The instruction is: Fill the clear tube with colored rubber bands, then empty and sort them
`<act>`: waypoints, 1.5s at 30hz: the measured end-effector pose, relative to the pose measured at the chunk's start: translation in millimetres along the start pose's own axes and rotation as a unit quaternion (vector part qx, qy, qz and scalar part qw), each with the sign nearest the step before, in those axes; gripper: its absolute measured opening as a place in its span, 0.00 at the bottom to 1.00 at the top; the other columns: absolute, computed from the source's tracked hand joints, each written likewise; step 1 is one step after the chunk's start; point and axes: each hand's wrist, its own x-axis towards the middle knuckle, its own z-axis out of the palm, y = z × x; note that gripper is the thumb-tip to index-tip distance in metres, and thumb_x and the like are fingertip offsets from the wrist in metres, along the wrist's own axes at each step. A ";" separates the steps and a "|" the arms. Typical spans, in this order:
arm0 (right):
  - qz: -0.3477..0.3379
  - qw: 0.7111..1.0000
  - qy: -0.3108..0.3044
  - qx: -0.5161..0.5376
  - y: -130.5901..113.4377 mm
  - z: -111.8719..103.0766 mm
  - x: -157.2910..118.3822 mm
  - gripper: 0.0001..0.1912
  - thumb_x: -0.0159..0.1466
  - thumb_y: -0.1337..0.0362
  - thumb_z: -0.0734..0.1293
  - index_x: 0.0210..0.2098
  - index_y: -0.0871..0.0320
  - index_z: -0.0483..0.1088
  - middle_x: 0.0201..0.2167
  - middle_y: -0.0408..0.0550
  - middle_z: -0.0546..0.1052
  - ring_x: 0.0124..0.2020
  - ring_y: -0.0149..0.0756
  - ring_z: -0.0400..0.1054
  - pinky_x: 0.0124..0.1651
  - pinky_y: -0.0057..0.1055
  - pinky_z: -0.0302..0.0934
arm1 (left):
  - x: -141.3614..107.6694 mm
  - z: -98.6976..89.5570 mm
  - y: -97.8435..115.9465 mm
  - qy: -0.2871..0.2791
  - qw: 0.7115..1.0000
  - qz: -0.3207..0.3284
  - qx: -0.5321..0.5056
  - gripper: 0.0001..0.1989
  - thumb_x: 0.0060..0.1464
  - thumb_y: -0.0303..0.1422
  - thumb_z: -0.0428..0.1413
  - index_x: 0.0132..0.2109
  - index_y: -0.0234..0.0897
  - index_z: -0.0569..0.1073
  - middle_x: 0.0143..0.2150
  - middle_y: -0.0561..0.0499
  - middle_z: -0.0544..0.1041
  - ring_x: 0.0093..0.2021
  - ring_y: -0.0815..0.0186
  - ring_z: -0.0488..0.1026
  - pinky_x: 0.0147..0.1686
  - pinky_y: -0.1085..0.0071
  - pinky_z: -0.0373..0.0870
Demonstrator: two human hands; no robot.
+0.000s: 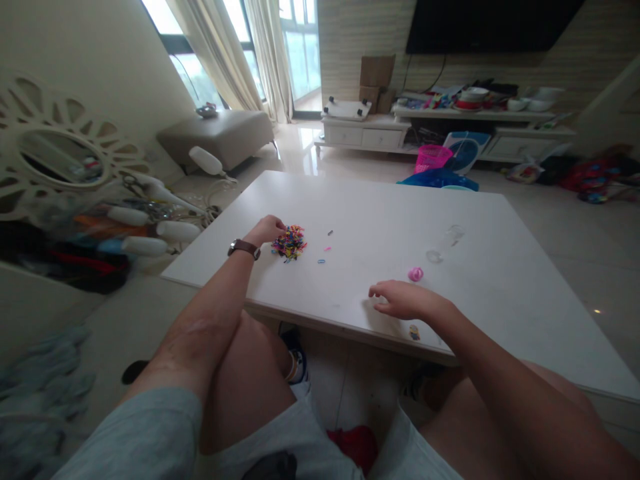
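A heap of small multicoloured pieces [290,243] lies on the left part of the white table [365,220]. My left hand [267,229], with a watch on the wrist, touches the heap's upper left edge; its fingertips are bent together, and what they hold is too small to name. My right hand [393,299] hovers over the table's near side, fingers apart and holding nothing. Just beyond it sits a pink coiled item [415,274], and a small yellow and blue figure piece [415,333] lies nearer the edge. Right of the heap are a pink piece [327,249] and a blue clip [321,262].
Clear plastic items [434,256] lie on the table's right part. Past the far edge are a blue object [437,179] and a pink basket [433,159]. White lamp heads [179,231] stand left of the table. My knees are under the near edge.
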 end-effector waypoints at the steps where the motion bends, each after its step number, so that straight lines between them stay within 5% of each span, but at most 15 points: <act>1: 0.000 1.000 0.000 -0.001 -0.2 0.0 -0.1 0.21 0.69 0.60 0.64 0.59 0.59 0.74 0.58 0.60 0.78 0.58 0.49 0.74 0.59 0.37 0.64 | 0.0 0.0 0.2 0.001 1.000 -0.001 -0.002 0.07 0.45 0.33 0.63 0.32 0.34 0.81 0.29 0.47 0.81 0.30 0.64 0.74 0.29 0.73 0.65; 18: 0.003 1.000 0.001 0.005 0.0 0.4 0.7 0.20 0.69 0.61 0.64 0.58 0.58 0.74 0.58 0.59 0.78 0.57 0.49 0.74 0.59 0.37 0.64 | 0.1 9.5 1.8 0.003 1.000 0.010 0.009 0.08 0.40 0.31 0.63 0.32 0.33 0.81 0.26 0.49 0.80 0.29 0.65 0.73 0.28 0.73 0.67; 28: 0.002 1.000 -0.001 0.004 -0.5 0.6 1.1 0.21 0.69 0.60 0.64 0.58 0.58 0.74 0.57 0.59 0.79 0.57 0.49 0.74 0.59 0.37 0.64 | 8.8 24.1 7.1 0.053 0.996 0.052 0.046 0.08 0.41 0.26 0.62 0.33 0.34 0.82 0.32 0.46 0.82 0.36 0.61 0.77 0.39 0.71 0.72; 35: -0.001 1.000 0.004 0.000 -0.3 1.0 0.9 0.20 0.68 0.60 0.64 0.58 0.58 0.74 0.57 0.58 0.79 0.57 0.48 0.75 0.58 0.36 0.64 | 14.5 40.9 13.0 -0.006 0.992 0.106 0.062 0.08 0.46 0.27 0.62 0.34 0.35 0.84 0.35 0.45 0.84 0.40 0.59 0.79 0.42 0.71 0.72; 45: -0.003 1.000 0.008 0.003 -0.1 1.5 0.6 0.21 0.68 0.60 0.64 0.58 0.58 0.74 0.57 0.59 0.79 0.57 0.49 0.74 0.58 0.37 0.64 | 15.2 38.8 8.5 0.014 0.992 0.084 0.095 0.05 0.47 0.29 0.60 0.32 0.35 0.82 0.33 0.44 0.83 0.36 0.61 0.77 0.38 0.72 0.70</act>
